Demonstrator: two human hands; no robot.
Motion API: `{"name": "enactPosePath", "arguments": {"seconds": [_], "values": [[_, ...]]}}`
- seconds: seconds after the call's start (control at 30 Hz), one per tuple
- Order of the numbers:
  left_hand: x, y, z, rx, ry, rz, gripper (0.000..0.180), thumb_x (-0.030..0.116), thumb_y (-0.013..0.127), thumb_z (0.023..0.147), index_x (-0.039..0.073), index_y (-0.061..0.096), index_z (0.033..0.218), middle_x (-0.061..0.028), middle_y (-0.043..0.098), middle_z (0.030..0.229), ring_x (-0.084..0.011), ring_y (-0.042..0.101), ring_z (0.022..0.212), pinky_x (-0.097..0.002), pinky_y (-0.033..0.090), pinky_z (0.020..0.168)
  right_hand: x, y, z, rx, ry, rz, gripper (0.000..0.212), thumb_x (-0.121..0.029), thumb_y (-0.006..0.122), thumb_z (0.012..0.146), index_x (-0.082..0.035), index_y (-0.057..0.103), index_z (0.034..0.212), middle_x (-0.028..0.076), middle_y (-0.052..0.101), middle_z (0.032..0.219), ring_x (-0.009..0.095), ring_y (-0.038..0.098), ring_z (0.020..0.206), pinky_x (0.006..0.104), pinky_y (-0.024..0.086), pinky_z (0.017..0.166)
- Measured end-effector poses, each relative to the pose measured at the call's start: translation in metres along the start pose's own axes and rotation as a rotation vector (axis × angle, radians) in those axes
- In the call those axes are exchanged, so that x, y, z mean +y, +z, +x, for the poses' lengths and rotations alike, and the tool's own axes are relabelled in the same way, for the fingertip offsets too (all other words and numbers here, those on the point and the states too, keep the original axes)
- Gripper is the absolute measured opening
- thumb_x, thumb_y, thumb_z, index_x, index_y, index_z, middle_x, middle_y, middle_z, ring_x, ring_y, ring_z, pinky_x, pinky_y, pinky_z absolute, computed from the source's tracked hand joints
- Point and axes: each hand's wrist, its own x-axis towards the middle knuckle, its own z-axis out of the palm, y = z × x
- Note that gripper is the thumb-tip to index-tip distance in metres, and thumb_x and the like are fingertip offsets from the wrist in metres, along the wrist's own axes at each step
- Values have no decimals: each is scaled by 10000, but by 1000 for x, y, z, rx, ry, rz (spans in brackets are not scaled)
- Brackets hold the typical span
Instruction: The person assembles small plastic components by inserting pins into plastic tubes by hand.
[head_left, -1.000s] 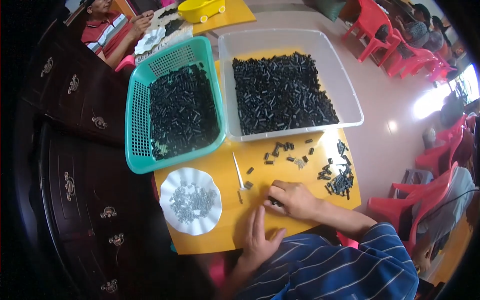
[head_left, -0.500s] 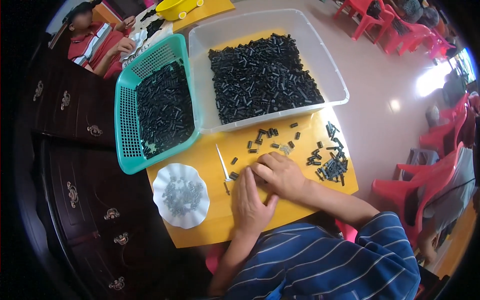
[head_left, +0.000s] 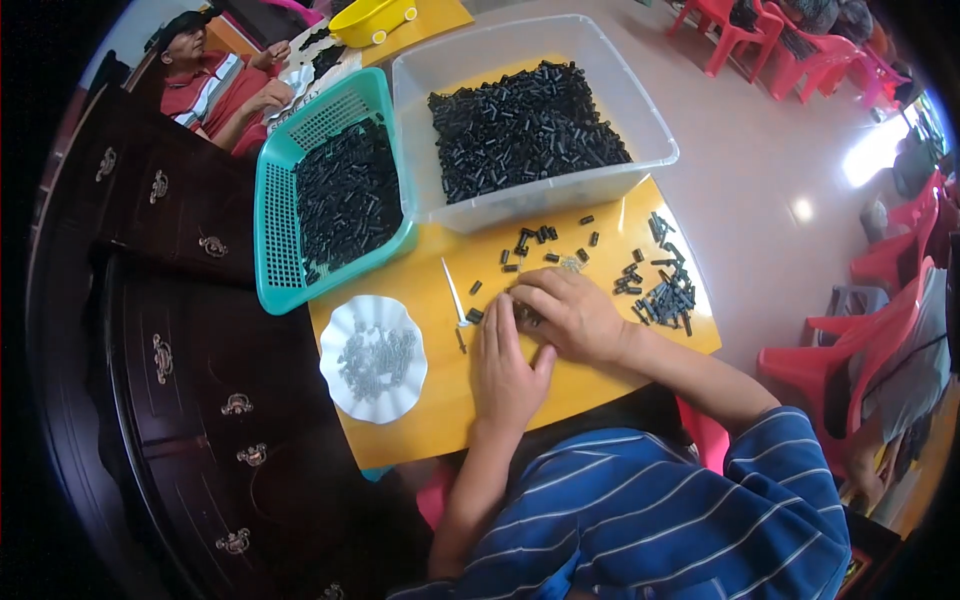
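Observation:
My left hand (head_left: 508,372) lies on its edge on the yellow table, fingers straight and together, thumb apart. Against its index finger rest the curled fingers of my right hand (head_left: 580,315), bent over small dark pieces (head_left: 527,316) that are mostly hidden. A short black tube (head_left: 474,315) lies by my left fingertips, beside a thin white pointed tool (head_left: 453,290) and a small dark pin-like piece (head_left: 461,341). Beyond my hands several black tubes (head_left: 543,235) are scattered around some tiny clear bits (head_left: 571,263). To the right is a pile of longer black pieces (head_left: 668,300).
A white wavy-edged dish (head_left: 335,390) of small shiny pieces stands at left. Behind it are a teal basket (head_left: 275,298) and a clear tub (head_left: 560,185), both holding black tubes. Dark drawers (head_left: 180,380) line the left; a person (head_left: 215,95) sits beyond. Red chairs (head_left: 830,340) stand at right.
The whole scene sits higher in the picture as the view tilts. My hands stay together at the same spot; small pieces now show between them.

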Motion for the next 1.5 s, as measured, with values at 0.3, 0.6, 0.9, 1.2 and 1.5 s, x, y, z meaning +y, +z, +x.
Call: {"name": "enactPosePath", "arguments": {"seconds": [0.3, 0.6, 0.9, 1.2, 1.5], "values": [[-6, 6, -3, 93, 63, -23, 800, 145, 747, 806, -47, 354, 1477, -280, 489, 1401, -427, 474, 1315, -472, 387, 1111, -10, -5, -15, 7, 75, 125, 357, -127, 677, 871, -29, 581, 1200, 204, 619, 1143, 407, 615, 1036, 453, 517, 896], [-3, 6, -10, 150, 59, -11, 802, 206, 795, 818, -33, 389, 1467, -271, 511, 1418, -403, 496, 1324, -439, 407, 1111, -13, -21, -45, 254, 448, 365, 217, -74, 501, 1027, 14, 601, 1199, 115, 683, 1125, 201, 645, 1078, 337, 500, 927], [-2, 8, -11, 157, 102, 12, 741, 208, 784, 812, -48, 433, 1412, -257, 533, 1381, -409, 515, 1283, -443, 426, 1088, -16, -23, -89, 367, 519, 570, 217, -50, 559, 992, 5, 604, 1197, 106, 705, 1059, 182, 678, 1003, 298, 524, 897], [-3, 13, -9, 163, 157, 67, 743, 234, 752, 846, -10, 412, 1460, -262, 446, 1473, -429, 434, 1364, -460, 370, 1140, -31, -13, -90, 121, 63, -256, 111, -103, 704, 821, -62, 649, 908, 148, 604, 838, 355, 636, 794, 446, 529, 709], [-1, 18, 4, 44, 292, 246, 657, 285, 663, 919, 68, 422, 1490, -223, 381, 1543, -418, 345, 1431, -489, 304, 1175, -30, -12, -87, 191, 110, -139, 135, -64, 695, 813, -48, 661, 943, 166, 609, 860, 375, 632, 815, 447, 529, 764]]}}
